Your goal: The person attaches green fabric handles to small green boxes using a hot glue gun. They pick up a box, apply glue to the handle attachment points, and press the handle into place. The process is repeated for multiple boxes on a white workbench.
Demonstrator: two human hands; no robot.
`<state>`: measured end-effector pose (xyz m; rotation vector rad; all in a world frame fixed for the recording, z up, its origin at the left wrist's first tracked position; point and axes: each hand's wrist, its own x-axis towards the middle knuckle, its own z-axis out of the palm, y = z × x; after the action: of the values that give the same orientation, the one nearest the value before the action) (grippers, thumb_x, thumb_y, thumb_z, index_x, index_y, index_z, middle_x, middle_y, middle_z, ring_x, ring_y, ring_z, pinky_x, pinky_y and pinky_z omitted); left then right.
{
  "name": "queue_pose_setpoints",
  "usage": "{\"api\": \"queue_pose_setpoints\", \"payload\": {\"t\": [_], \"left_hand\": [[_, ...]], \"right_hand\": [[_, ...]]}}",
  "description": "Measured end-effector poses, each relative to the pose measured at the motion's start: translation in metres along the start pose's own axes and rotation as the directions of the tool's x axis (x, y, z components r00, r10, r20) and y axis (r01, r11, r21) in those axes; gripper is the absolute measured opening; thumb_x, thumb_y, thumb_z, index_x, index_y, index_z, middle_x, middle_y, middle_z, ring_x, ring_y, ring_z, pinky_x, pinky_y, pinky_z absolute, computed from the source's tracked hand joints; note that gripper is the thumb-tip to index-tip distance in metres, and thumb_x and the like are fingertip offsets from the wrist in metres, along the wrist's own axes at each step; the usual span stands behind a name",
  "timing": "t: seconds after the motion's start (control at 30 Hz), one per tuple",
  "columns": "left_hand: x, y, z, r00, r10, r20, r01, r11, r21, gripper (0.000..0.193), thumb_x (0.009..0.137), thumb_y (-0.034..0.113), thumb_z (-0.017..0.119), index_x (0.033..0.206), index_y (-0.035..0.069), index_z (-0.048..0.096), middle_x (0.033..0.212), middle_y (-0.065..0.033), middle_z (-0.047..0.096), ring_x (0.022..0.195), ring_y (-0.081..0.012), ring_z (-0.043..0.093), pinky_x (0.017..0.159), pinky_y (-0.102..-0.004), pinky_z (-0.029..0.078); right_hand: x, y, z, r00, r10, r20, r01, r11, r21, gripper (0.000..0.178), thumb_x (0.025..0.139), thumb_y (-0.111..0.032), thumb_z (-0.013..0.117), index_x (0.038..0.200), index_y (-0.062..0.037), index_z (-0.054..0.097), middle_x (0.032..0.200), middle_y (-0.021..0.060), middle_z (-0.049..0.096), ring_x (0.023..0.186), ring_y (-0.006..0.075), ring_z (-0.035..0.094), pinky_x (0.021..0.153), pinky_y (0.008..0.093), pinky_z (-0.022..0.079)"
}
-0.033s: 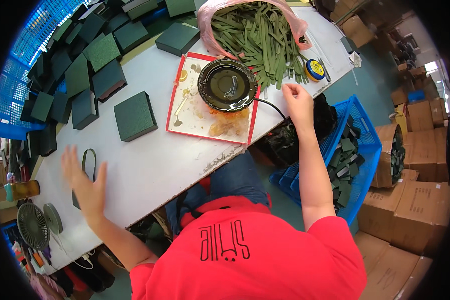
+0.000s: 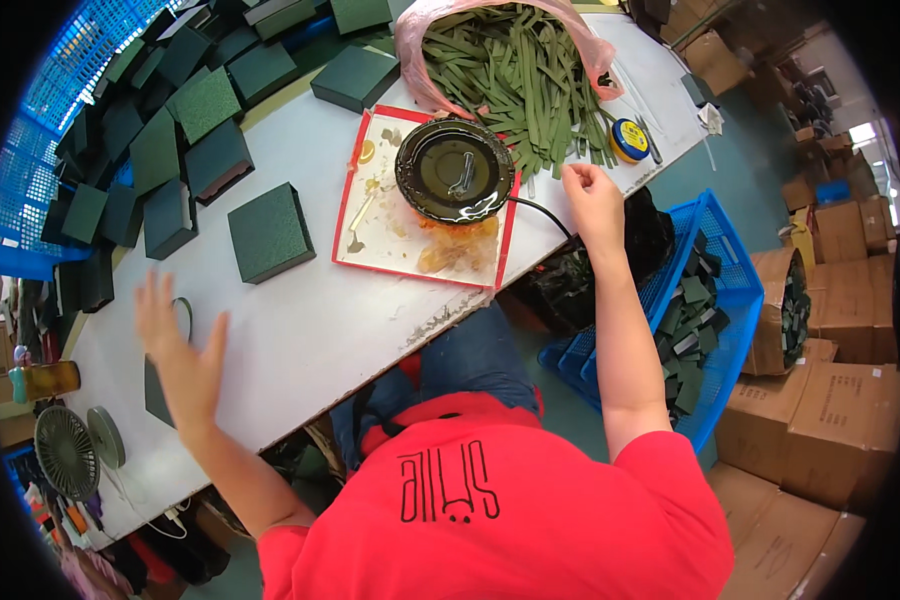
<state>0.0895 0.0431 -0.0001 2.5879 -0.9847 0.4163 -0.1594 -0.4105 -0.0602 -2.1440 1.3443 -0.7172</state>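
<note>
My left hand (image 2: 180,350) hovers over the left part of the white table, fingers spread and slightly blurred. Partly hidden behind it are a dark green flat piece (image 2: 157,393) and a thin green ribbon loop (image 2: 187,312). My right hand (image 2: 596,208) is at the table's right edge with thumb and fingers pinched together. Whatever may be between those fingertips does not show. Just beyond it lies a pile of green ribbon strips (image 2: 520,80) in a pink plastic bag (image 2: 432,30). A closed dark green box (image 2: 270,233) sits between my hands.
A black round pan (image 2: 410,150) of glossy brown liquid stands on a stained red-rimmed tray (image 2: 370,245), its cable running off the edge. Many green boxes (image 2: 155,150) crowd the far left. A blue-yellow round tin (image 2: 630,140), small fan (image 2: 67,452) and blue crate (image 2: 740,290) are around.
My left hand has shifted slightly to the right and away from me, uncovering more of the dark green piece. The right hand has barely moved, a touch to the left.
</note>
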Motion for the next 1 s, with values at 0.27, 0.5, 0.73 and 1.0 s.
{"api": "queue_pose_setpoints", "payload": {"t": [0.27,0.5,0.73,1.0], "left_hand": [[0.070,0.055,0.049,0.944,0.239,0.226,-0.201,0.963,-0.180,0.092,0.069,0.023,0.082,0.151,0.008,0.042,0.162,-0.0115,0.035,0.152,-0.0377,0.023,0.121,-0.0469,0.025],[0.046,0.064,0.057,0.937,0.146,0.317,-0.071,0.969,-0.236,0.100,0.063,0.028,0.087,0.150,0.005,0.042,0.145,-0.0171,0.045,0.131,-0.0385,0.042,0.112,-0.0472,0.035],[0.021,0.072,0.044,0.931,0.156,0.331,-0.074,0.966,-0.248,0.104,0.058,0.026,0.088,0.149,0.004,0.042,0.141,-0.0169,0.047,0.128,-0.0375,0.044,0.111,-0.0472,0.036],[0.015,0.074,0.046,0.943,0.147,0.300,-0.068,0.963,-0.260,0.103,0.058,0.026,0.089,0.148,0.004,0.044,0.141,-0.0159,0.048,0.129,-0.0365,0.044,0.110,-0.0472,0.036]], "right_hand": [[0.004,-0.036,0.007,0.882,-0.471,-0.006,0.470,0.880,0.059,0.016,0.092,-0.006,0.060,0.103,-0.0053,0.071,0.106,0.0148,0.064,0.091,0.0334,0.066,0.080,0.0433,0.053],[-0.005,-0.035,-0.003,0.880,-0.361,0.310,0.364,0.930,0.048,0.022,0.087,-0.006,0.064,0.109,-0.0102,0.068,0.117,0.0125,0.058,0.089,0.0326,0.067,0.080,0.0420,0.054],[0.005,-0.024,-0.003,0.795,-0.526,0.301,0.553,0.833,-0.004,0.019,0.087,-0.012,0.071,0.106,-0.0103,0.067,0.113,0.0110,0.059,0.087,0.0325,0.067,0.078,0.0429,0.055],[0.014,-0.016,-0.001,0.706,-0.623,0.337,0.666,0.745,-0.017,0.013,0.091,-0.011,0.067,0.098,-0.0029,0.060,0.114,0.0122,0.060,0.092,0.0373,0.065,0.079,0.0444,0.054]]}}
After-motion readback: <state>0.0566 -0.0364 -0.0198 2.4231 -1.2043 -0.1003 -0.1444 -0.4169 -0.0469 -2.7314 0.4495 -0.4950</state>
